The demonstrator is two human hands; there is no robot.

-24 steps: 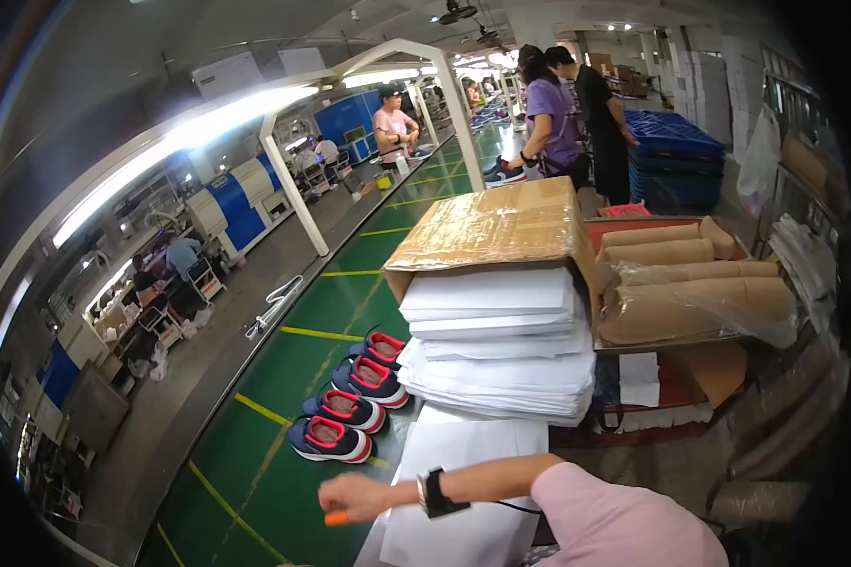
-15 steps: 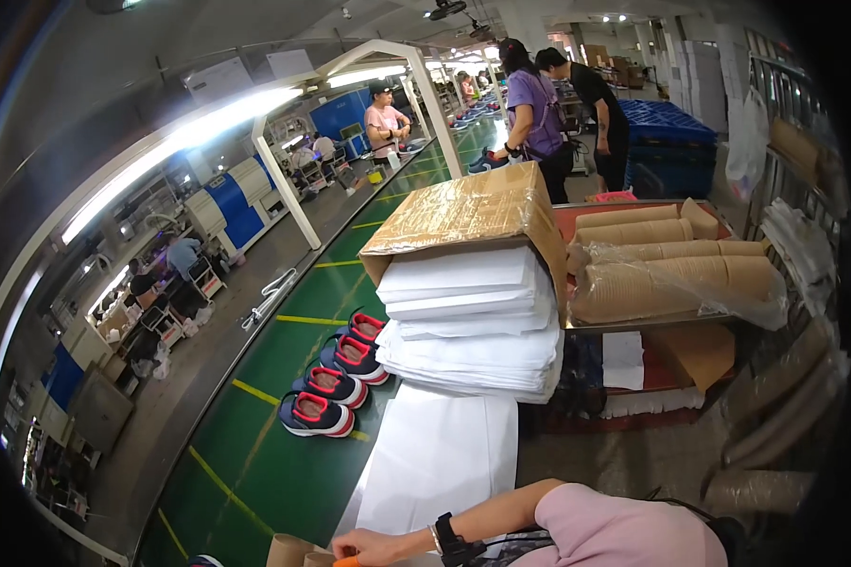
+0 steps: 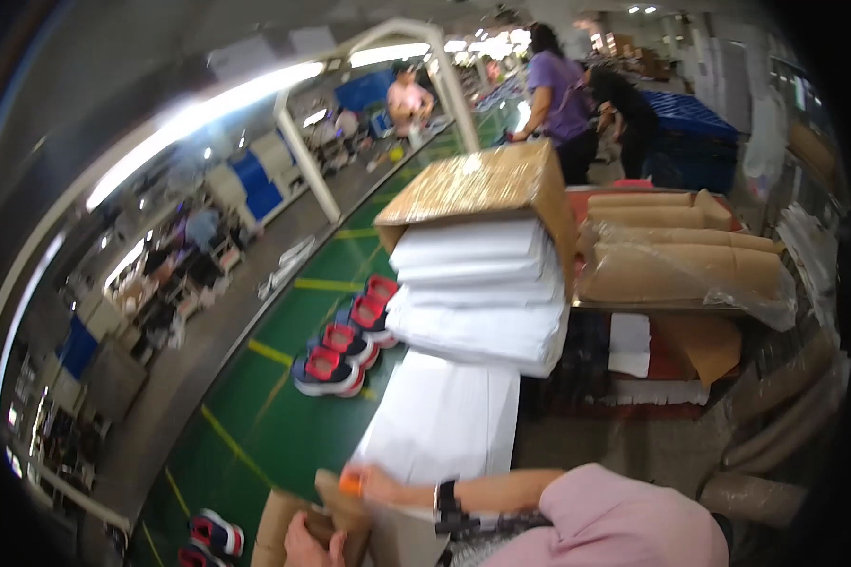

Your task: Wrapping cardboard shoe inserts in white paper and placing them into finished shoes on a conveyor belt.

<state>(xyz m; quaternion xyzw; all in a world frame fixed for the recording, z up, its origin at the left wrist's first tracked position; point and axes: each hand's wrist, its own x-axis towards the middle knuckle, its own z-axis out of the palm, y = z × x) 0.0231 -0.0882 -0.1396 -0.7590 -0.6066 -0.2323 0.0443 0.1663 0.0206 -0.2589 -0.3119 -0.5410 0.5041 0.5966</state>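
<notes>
Bottom edge of the head view: both hands work at a brown cardboard shoebox (image 3: 298, 520) that sits low in the frame beside the green conveyor belt (image 3: 284, 397). Right hand (image 3: 373, 484), forearm in a pink sleeve with a dark wristwatch (image 3: 447, 501), reaches across from the right; its fingers are closed on the upright cardboard flap (image 3: 336, 496) of the box, one fingertip capped in orange. Left hand (image 3: 307, 546) only partly in view at the lower rim, fingers curled against the box's near wall; whether they actually clamp it cannot be told. Just beyond the right hand, a flat stack of white paper sheets (image 3: 444, 420) lies on the surface. Behind that, a taller pile of folded white sheets (image 3: 477, 298) leans under a tilted brown carton (image 3: 477, 184) with glossy tape on top. To the right, rolls of brown paper (image 3: 681, 250) under clear plastic. On the belt, three dark sneakers with red insides (image 3: 345, 345) in a row, well apart from the hands; another pair (image 3: 208, 539) near the box's left side. Other people stand far back along the line.
</notes>
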